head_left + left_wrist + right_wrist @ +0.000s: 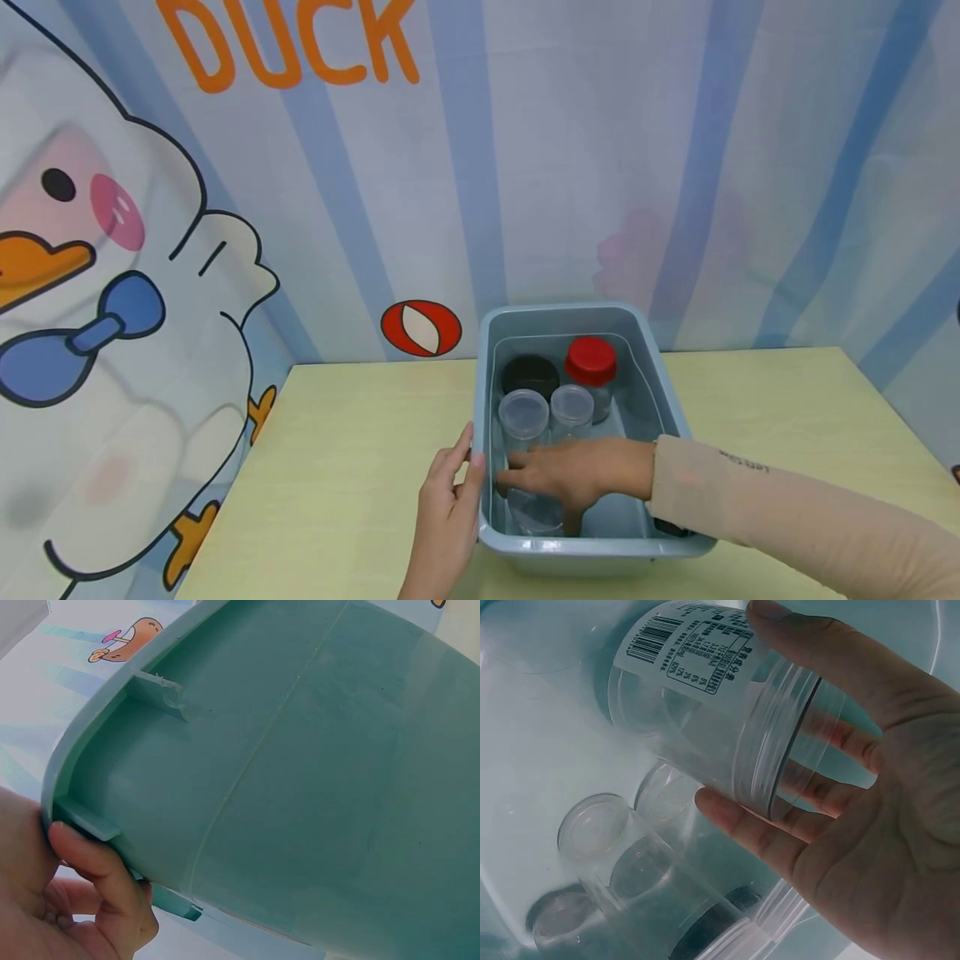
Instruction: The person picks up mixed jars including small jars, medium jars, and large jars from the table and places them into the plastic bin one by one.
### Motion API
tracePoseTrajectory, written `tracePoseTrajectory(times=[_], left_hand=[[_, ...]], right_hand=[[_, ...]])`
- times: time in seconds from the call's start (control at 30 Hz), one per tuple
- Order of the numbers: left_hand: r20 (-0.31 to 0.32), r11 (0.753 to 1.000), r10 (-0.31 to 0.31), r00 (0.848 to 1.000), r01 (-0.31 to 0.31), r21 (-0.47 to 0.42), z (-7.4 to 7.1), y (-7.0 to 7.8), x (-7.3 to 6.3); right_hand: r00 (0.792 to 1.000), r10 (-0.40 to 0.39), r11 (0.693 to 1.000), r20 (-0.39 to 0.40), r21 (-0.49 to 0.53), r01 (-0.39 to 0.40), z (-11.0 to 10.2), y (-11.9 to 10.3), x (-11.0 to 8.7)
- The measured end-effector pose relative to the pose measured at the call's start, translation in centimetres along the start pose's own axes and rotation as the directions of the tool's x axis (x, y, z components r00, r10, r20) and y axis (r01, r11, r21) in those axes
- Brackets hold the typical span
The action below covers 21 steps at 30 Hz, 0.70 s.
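Note:
A blue-grey plastic bin (678, 546) stands on the table with several jars upright in it. My left hand (450, 508) is at the bin's left rim; in the left wrist view its curled fingers (94, 859) hold the rim from below. Inside the near end of the bin, my right hand (577, 471) grips a clear plastic jar (536, 512). The right wrist view shows thumb and fingers around this jar's (682, 727) rim end, with a printed barcode label on its side. Behind it stand two clear-lidded jars, one left (523, 412) and one right (572, 404).
A red-lidded jar (591, 362) and a black-lidded jar (530, 375) stand at the bin's far end. The pale yellow table (360, 467) extends to both sides. Behind it hangs a striped backdrop (555, 167) with a duck drawing.

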<state>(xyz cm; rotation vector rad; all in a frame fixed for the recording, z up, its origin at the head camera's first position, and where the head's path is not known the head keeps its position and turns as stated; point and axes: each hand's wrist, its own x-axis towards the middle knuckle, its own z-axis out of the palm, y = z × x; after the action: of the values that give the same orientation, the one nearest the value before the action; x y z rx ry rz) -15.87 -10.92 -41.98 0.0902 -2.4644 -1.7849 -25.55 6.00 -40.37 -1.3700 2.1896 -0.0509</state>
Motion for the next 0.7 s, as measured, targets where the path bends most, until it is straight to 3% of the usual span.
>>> tracePoseTrajectory(times=[0.7], left_hand=[[-0.001, 1.000, -0.007, 1.000, 0.007, 0.018, 0.03, 0.07, 0.05]], right_hand=[[0.999, 0.044, 0.999, 0.012, 0.031, -0.044, 0.05, -0.09, -0.07]])
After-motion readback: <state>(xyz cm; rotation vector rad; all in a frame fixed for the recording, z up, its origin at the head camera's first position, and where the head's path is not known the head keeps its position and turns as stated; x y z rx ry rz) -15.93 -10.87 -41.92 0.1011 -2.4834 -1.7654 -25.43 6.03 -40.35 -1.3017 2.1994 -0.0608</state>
